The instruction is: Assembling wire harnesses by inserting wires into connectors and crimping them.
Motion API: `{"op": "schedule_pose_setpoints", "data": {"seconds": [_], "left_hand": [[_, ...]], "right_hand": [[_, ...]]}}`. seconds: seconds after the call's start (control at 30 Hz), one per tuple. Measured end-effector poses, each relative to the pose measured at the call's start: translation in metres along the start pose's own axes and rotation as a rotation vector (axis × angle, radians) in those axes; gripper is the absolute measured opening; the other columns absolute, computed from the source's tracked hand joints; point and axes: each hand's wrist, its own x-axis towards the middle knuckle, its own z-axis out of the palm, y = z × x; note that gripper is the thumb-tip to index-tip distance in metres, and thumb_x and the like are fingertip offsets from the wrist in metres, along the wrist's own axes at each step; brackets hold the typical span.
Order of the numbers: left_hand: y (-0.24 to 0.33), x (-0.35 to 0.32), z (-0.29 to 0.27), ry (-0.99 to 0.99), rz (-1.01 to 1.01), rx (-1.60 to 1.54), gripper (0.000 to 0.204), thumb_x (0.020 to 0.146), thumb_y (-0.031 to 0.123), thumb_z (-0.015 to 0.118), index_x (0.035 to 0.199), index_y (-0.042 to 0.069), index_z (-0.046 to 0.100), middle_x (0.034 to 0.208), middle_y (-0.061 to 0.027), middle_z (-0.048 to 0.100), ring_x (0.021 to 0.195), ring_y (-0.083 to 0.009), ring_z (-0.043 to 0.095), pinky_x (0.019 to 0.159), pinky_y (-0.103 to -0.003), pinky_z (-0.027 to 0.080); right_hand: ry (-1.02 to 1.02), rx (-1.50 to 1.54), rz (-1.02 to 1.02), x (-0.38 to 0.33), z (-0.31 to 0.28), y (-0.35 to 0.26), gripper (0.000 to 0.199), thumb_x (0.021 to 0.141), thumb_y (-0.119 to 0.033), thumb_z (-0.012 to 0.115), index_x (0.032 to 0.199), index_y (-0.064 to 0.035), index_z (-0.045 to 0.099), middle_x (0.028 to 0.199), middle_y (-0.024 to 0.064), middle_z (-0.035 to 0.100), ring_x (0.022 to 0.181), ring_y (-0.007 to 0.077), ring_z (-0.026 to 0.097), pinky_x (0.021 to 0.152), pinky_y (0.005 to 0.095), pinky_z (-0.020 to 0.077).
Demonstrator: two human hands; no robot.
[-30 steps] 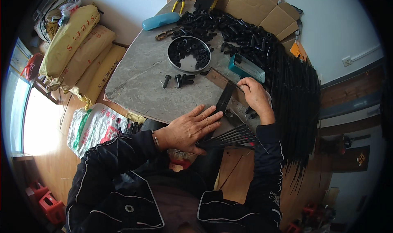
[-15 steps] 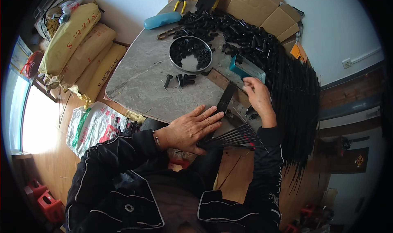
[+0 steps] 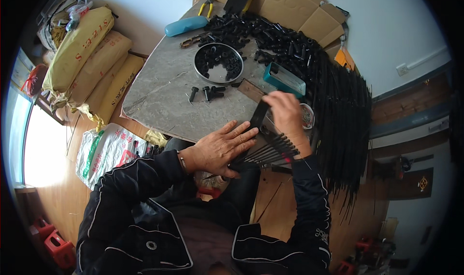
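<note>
My left hand [image 3: 220,149] lies flat, fingers stretched out, at the table's near edge. Its fingertips rest on a flat black bar [image 3: 259,113]. Beside that hand fans a row of thin black rods [image 3: 271,152], some ends hidden under the palm. My right hand [image 3: 286,113] is over the far end of the bar, its fingers bent and pressed together. What they pinch, if anything, is hidden. A brown strip [image 3: 252,90] lies just beyond the bar. Behind the right hand stand a teal open box [image 3: 285,80] and a small white dish [image 3: 308,115] of tiny parts.
A round metal bowl [image 3: 219,79] holds small black rings. Black bolts [image 3: 207,93] lie near it. Black tubular parts [image 3: 285,38] are heaped at the back, and long black rods [image 3: 340,120] hang over the right side. Yellow-handled pliers [image 3: 207,7] and a blue case [image 3: 185,26] lie at the far left.
My right hand has moved left and nearer, from beside the teal box to the black bar, uncovering the white dish. My left hand stays flat. The whole view has shifted slightly.
</note>
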Motion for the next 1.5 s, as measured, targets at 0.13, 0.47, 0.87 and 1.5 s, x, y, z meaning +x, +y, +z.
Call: {"op": "schedule_pose_setpoints", "data": {"seconds": [0.13,0.47,0.87,1.5], "left_hand": [[0.002,-0.001,-0.001,-0.012,-0.005,0.018,0.089,0.072,0.059,0.066,0.137,0.004,0.044,0.152,-0.0153,0.028,0.143,-0.0331,0.021,0.116,-0.051,0.015],[0.044,0.004,-0.182,0.532,-0.058,-0.868,0.032,0.085,0.019,0.068,0.115,0.007,0.066,0.133,-0.0101,0.056,0.115,-0.0197,0.057,0.098,-0.038,0.045],[0.024,-0.09,-0.142,-0.04,-0.578,0.075,0.019,0.087,0.019,0.067,0.08,0.002,0.07,0.062,-0.0062,0.065,0.054,-0.0116,0.063,0.05,-0.027,0.048],[0.079,-0.083,0.033,-1.073,-0.748,-1.326,0.029,0.098,0.019,0.052,0.106,-0.007,0.061,0.084,-0.0089,0.064,0.076,-0.0161,0.064,0.071,-0.029,0.052]], "right_hand": [[-0.112,-0.071,-0.107,-0.006,0.006,-0.019,0.032,0.076,-0.003,0.055,0.105,-0.0121,0.066,0.118,0.0032,0.06,0.106,0.0248,0.052,0.091,0.0374,0.0389],[-0.624,0.996,0.387,-0.004,-0.066,-0.068,0.027,0.086,-0.015,0.065,0.111,-0.0077,0.065,0.112,0.0064,0.066,0.106,0.0172,0.058,0.091,0.0336,0.044],[-1.04,1.565,0.512,-0.075,-0.003,-0.118,0.017,0.085,-0.005,0.064,0.1,0.0028,0.066,0.089,0.0079,0.071,0.084,0.0145,0.067,0.079,0.0272,0.0526],[-0.948,0.965,0.047,-0.109,0.025,-0.141,0.029,0.082,-0.018,0.068,0.102,0.0019,0.064,0.093,0.0077,0.067,0.087,0.0158,0.062,0.077,0.0308,0.0495]]}}
